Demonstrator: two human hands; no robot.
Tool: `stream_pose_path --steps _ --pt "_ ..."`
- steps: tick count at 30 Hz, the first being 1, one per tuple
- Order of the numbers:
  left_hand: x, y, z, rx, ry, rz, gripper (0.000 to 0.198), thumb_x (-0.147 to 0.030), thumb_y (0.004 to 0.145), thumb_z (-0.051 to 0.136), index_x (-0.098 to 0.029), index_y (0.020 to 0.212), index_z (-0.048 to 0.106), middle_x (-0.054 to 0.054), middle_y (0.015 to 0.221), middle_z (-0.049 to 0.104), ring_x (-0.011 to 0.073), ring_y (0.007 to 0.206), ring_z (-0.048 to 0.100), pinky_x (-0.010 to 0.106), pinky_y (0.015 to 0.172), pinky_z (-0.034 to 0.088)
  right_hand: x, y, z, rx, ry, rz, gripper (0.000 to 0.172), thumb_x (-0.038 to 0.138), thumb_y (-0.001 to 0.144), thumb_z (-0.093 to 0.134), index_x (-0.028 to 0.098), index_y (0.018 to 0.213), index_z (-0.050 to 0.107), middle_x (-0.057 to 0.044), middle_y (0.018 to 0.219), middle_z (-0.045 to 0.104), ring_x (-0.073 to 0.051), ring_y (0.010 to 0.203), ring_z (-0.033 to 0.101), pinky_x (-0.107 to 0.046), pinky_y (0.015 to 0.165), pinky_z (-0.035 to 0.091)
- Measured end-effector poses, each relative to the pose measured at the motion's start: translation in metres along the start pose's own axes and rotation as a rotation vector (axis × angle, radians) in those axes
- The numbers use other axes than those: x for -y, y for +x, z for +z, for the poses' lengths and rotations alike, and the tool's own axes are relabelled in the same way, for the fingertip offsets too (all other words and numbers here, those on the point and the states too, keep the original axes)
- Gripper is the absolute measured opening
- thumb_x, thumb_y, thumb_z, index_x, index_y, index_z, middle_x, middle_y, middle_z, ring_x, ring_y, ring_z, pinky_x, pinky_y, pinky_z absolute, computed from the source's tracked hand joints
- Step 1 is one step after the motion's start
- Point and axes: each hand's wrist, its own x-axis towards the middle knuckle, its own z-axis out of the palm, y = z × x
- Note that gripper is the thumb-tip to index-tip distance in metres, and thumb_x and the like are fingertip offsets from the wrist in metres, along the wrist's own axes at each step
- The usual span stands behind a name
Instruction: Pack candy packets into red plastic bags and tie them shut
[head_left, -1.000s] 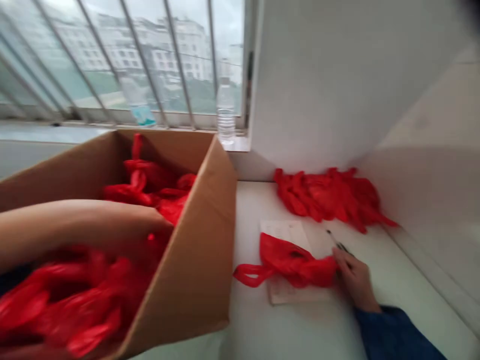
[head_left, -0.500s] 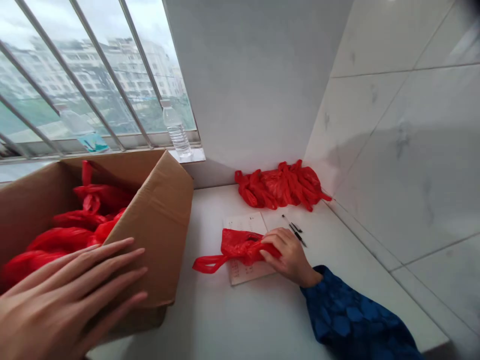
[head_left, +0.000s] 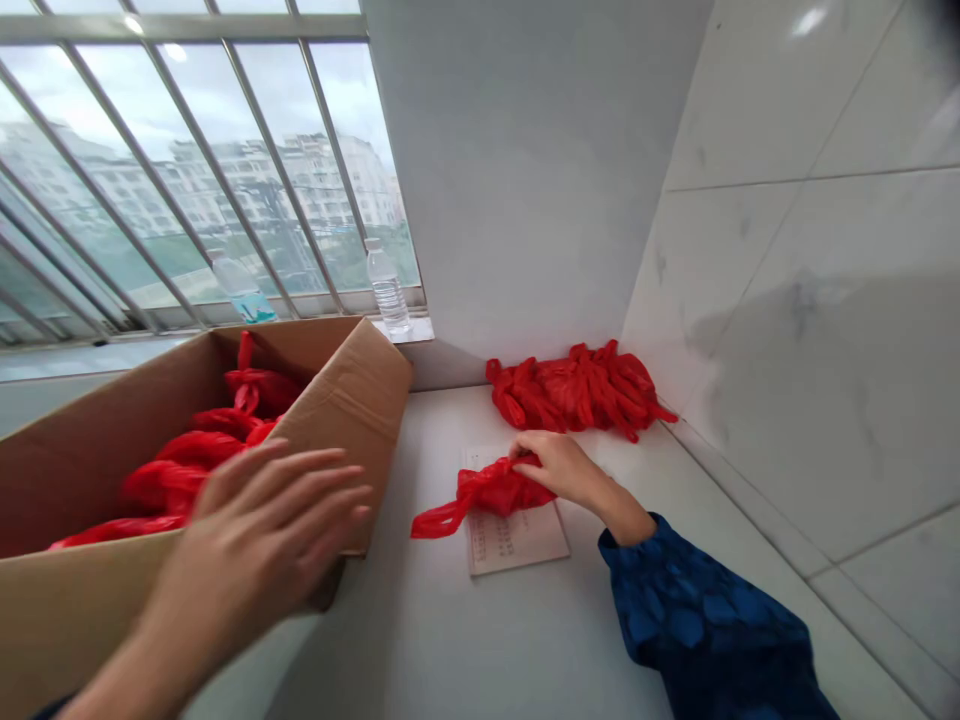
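Observation:
My right hand (head_left: 559, 465) grips the right end of a red plastic bag (head_left: 499, 490), which is over a sheet of printed paper (head_left: 517, 545) on the white table. One loop handle of the bag trails to the left. In front of the cardboard box (head_left: 349, 400), my left hand (head_left: 262, 530) is held in the air with fingers stretched out and nothing in it; it is slightly blurred. Several knotted red bags (head_left: 199, 450) lie inside the box, partly hidden by that hand.
A heap of red plastic bags (head_left: 577, 388) lies at the back of the table (head_left: 450, 640) against the wall. Two plastic bottles, a clear bottle (head_left: 388, 290) and a blue-labelled bottle (head_left: 244, 290), stand by the barred window. A tiled wall (head_left: 825, 380) borders the right side.
My left hand has moved right and away from the camera, fingers still spread. The right hand has shifted its hold on the bag, lifting its wrist. The view has tilted up and left.

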Motion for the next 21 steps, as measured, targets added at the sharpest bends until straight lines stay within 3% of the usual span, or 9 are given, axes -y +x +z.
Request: stream_pose_path --steps 2,5,7,10,14,16,18,21 --pt "-0.028 0.012 0.027 0.127 -0.022 0.042 0.021 -0.033 0.091 0.058 -0.039 0.104 0.073 -0.008 0.109 0.077 0.0219 0.106 0.069 0.042 0.103 0.045 0.001 0.008 0.0 -0.018 0.031 -0.009 0.023 0.001 0.083 0.062 0.02 0.093 0.067 -0.001 0.095 0.072 -0.018 0.091 0.068 -0.027 0.078 0.048" --pt "-0.052 0.038 0.082 0.261 -0.147 -0.139 0.03 -0.033 0.099 0.045 -0.027 0.113 0.071 0.003 0.118 0.073 0.0199 0.102 0.07 0.031 0.086 0.054 0.001 0.014 0.001 -0.066 0.076 -0.015 0.028 -0.002 0.081 0.059 0.02 0.095 0.066 -0.001 0.097 0.07 -0.017 0.093 0.067 -0.027 0.082 0.048" --pt "-0.053 0.056 0.117 0.395 -0.183 -0.24 0.034 -0.03 0.097 0.049 -0.025 0.126 0.065 0.006 0.118 0.073 0.0207 0.094 0.072 0.029 0.077 0.054 0.0 0.014 0.0 -0.102 0.128 -0.012 0.026 -0.001 0.081 0.061 0.021 0.094 0.065 0.0 0.097 0.069 -0.017 0.093 0.066 -0.027 0.083 0.048" --pt "-0.041 0.071 0.151 0.539 -0.305 -0.225 0.032 -0.027 0.089 0.059 -0.024 0.12 0.068 0.005 0.104 0.076 0.0218 0.088 0.071 0.028 0.072 0.05 -0.004 0.012 -0.005 -0.142 0.163 0.01 0.022 0.002 0.084 0.062 0.021 0.096 0.065 0.0 0.097 0.068 -0.017 0.093 0.066 -0.028 0.083 0.048" --pt "-0.023 0.073 0.168 0.451 -0.479 -0.349 0.022 -0.027 0.091 0.056 -0.021 0.108 0.067 0.004 0.092 0.077 0.0193 0.076 0.069 0.027 0.068 0.047 0.002 0.011 -0.011 -0.337 -0.071 0.034 0.026 0.008 0.088 0.064 0.022 0.11 0.063 -0.005 0.113 0.065 -0.023 0.107 0.061 -0.039 0.095 0.043" --pt "-0.018 0.071 0.171 0.391 -0.535 -0.381 0.017 -0.028 0.092 0.055 -0.021 0.102 0.067 0.003 0.093 0.076 0.0187 0.078 0.068 0.027 0.069 0.046 0.01 0.011 -0.01 -0.426 -0.164 0.014 0.018 0.015 0.091 0.065 0.024 0.107 0.064 -0.005 0.111 0.066 -0.024 0.107 0.059 -0.042 0.099 0.038" --pt "-0.016 0.07 0.173 0.363 -0.552 -0.368 0.015 -0.028 0.092 0.054 -0.021 0.095 0.067 0.003 0.094 0.075 0.0187 0.082 0.067 0.027 0.072 0.046 0.016 0.013 -0.005 -0.42 -0.198 0.014 0.008 0.023 0.094 0.066 0.024 0.101 0.065 -0.003 0.102 0.068 -0.023 0.101 0.061 -0.042 0.097 0.037" --pt "-0.017 0.069 0.175 0.334 -0.543 -0.341 0.018 -0.031 0.094 0.052 -0.023 0.091 0.068 0.002 0.094 0.074 0.0192 0.085 0.066 0.028 0.072 0.044 0.018 0.015 0.007 -0.318 -0.234 0.084 0.015 0.024 0.09 0.072 0.022 0.103 0.065 -0.003 0.099 0.071 -0.024 0.096 0.063 -0.04 0.091 0.038"
